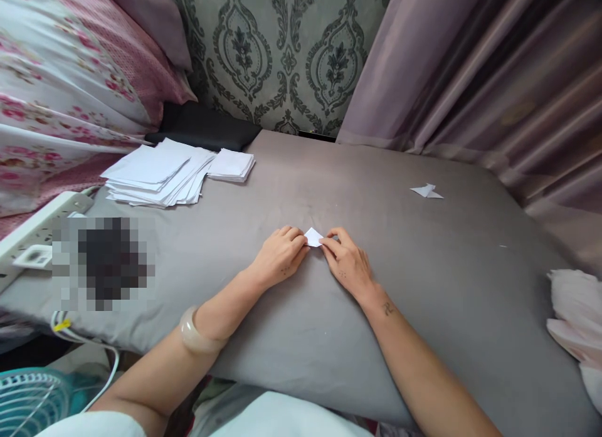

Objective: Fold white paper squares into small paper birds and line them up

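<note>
The left hand (281, 254) pinches the white paper (313, 237) at its left corner, the right hand (348, 264) at its right.

Folded paper (313, 237) partly hidden by hands (282, 254) (347, 264); dark object (111, 261) pixelated; teal fan (32, 396) cut off.

We are looking across a grey cover (423, 280) toward ornate patterned wallpaper (286, 54), where a mauve curtain (442, 67) is hanging in folds on the right and a floral cloth (61, 98) is draping on the left, a flat black item (207, 128) lying beside it. Along the left side we are seeing a white power strip (40, 229) with a white adapter (35, 256) touching it, while a pixelated patch (108, 264) is hiding what is nearby. Below, a white cable (113, 367) with a yellow tie (62, 325) is hanging near a teal fan (32, 393), and pale pink fabric (576, 311) is lying bunched at the right edge.
</note>
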The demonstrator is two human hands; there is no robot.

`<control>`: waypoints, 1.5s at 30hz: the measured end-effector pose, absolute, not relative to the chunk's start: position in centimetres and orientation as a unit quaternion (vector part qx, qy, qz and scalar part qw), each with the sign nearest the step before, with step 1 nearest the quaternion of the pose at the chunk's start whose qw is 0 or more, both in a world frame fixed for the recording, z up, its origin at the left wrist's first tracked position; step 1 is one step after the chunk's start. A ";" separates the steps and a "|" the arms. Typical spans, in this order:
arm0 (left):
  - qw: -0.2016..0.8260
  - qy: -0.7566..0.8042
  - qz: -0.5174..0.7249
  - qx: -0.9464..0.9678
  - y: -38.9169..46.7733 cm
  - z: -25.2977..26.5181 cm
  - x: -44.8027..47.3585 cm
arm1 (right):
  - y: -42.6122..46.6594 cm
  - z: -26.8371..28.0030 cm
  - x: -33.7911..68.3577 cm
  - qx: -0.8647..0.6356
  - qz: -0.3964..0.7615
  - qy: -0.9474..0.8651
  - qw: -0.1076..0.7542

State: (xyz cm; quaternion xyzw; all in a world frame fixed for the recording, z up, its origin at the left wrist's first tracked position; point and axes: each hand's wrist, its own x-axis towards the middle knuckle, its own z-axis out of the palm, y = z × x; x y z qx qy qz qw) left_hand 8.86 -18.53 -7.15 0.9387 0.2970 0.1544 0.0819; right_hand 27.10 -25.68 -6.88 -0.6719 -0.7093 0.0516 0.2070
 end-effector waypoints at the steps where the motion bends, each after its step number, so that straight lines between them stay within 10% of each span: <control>1: 0.104 0.304 0.170 0.932 -18.6 -7.3 8.8 | -25.9 -6.9 27.0 -0.669 0.049 -0.712 0.206; 14: 0.293 0.419 0.233 0.827 -17.9 -8.1 8.9 | -25.3 -7.3 26.7 -0.728 0.173 -0.583 0.317; 45: 0.271 0.399 0.213 0.850 -17.6 -8.0 9.1 | -25.8 -7.3 25.9 -0.649 0.080 -0.708 0.269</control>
